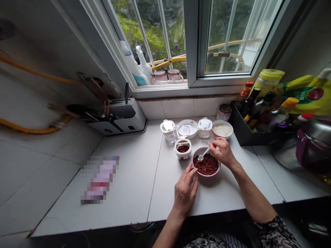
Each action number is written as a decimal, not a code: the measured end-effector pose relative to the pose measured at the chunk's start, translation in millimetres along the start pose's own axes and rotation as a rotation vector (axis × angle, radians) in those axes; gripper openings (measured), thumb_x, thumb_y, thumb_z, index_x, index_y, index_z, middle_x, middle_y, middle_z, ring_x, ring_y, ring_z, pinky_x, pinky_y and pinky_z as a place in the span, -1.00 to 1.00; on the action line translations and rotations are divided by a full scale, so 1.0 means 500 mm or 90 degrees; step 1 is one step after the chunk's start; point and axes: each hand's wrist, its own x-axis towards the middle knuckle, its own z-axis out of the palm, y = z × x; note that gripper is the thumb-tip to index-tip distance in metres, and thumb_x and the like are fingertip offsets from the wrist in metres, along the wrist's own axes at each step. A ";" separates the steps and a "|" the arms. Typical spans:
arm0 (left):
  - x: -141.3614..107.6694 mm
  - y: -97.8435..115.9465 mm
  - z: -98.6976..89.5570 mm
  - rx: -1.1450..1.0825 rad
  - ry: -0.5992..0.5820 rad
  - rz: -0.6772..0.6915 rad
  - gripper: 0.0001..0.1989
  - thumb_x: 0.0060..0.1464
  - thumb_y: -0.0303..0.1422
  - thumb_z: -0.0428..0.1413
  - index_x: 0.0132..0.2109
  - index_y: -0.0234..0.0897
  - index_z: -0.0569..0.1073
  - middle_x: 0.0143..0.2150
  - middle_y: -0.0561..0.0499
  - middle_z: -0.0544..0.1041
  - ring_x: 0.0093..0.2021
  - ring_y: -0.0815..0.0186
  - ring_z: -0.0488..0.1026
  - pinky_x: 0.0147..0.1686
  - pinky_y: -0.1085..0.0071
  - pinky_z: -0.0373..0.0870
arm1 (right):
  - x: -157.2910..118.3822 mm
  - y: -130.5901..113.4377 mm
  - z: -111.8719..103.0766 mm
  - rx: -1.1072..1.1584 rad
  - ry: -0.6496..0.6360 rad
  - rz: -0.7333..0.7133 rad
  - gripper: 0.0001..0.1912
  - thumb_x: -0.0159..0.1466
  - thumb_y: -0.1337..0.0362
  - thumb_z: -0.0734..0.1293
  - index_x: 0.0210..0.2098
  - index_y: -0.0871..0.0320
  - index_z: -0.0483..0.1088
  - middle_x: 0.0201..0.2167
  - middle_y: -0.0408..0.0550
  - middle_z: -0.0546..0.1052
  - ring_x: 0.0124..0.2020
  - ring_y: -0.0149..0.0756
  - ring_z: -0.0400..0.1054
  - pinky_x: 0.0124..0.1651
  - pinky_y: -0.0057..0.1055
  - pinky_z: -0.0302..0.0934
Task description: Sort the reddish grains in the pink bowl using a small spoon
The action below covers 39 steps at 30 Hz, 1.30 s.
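A bowl [206, 176] with a pink outer side stands on the counter, filled with dark red dried peppercorns [207, 164]. My left hand [185, 189] grips its left rim, thumb and fingers against the side. In my right hand [222, 151], a small white spoon [201, 158] is pinched by the handle, its tip low over the peppercorns. Just left and behind the bowl sits a small clear jar [183, 155] with a white rim, partly filled with the same peppercorns. A clear round lid [178, 132] leans near a white dish behind it.
Two lidded jars [205, 127], a dish of white grains [191, 125] and a bowl of white powder [222, 130] line the back. A black box of bottles [243, 132] stands right, a utensil holder [129, 120] left. A blurred pinkish packet [100, 181] lies on the counter [126, 193].
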 end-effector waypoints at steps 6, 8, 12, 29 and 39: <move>0.002 0.002 -0.002 -0.001 0.001 0.005 -0.64 0.27 -0.53 0.04 0.17 -0.22 0.38 0.23 -0.23 0.47 0.19 0.13 0.49 0.08 0.23 0.57 | 0.003 0.002 0.000 0.039 0.001 0.045 -0.56 0.28 0.08 0.27 -0.68 0.08 0.26 -0.68 -0.18 0.37 -0.55 -0.34 0.25 -0.08 -0.25 0.24; 0.002 0.003 -0.001 -0.004 -0.002 0.000 -0.64 0.27 -0.53 0.04 0.17 -0.21 0.38 0.23 -0.23 0.47 0.19 0.13 0.49 0.07 0.23 0.57 | 0.004 -0.002 -0.004 0.056 -0.012 0.070 -0.54 0.27 0.02 0.26 -0.68 0.09 0.26 -0.68 -0.17 0.36 -0.54 -0.34 0.24 -0.22 -0.32 0.23; 0.002 0.003 0.000 -0.009 -0.001 -0.001 -0.65 0.28 -0.53 0.04 0.16 -0.22 0.38 0.22 -0.24 0.48 0.19 0.13 0.49 0.05 0.25 0.58 | 0.005 -0.009 -0.008 0.141 -0.043 0.140 -0.49 0.26 -0.07 0.27 -0.68 0.11 0.29 -0.69 -0.18 0.31 -0.59 -0.39 0.17 -0.43 -0.40 0.12; 0.004 0.003 0.000 0.002 0.012 0.016 -0.68 0.28 -0.54 0.02 0.15 -0.28 0.39 0.21 -0.26 0.48 0.17 0.15 0.50 0.09 0.26 0.55 | 0.026 -0.097 0.041 -0.091 0.113 -0.169 -0.66 0.44 0.22 0.21 -0.46 0.11 0.41 -0.51 -0.14 0.54 -0.40 -0.31 0.40 0.15 -0.15 0.14; 0.000 0.001 0.003 0.000 0.010 0.003 -0.67 0.28 -0.52 0.04 0.16 -0.25 0.39 0.22 -0.25 0.48 0.17 0.13 0.51 0.06 0.26 0.57 | 0.024 -0.053 -0.003 -0.078 0.195 -0.171 -0.69 0.38 0.32 0.25 -0.52 0.09 0.33 -0.60 -0.24 0.47 -0.53 -0.37 0.32 0.05 -0.22 0.21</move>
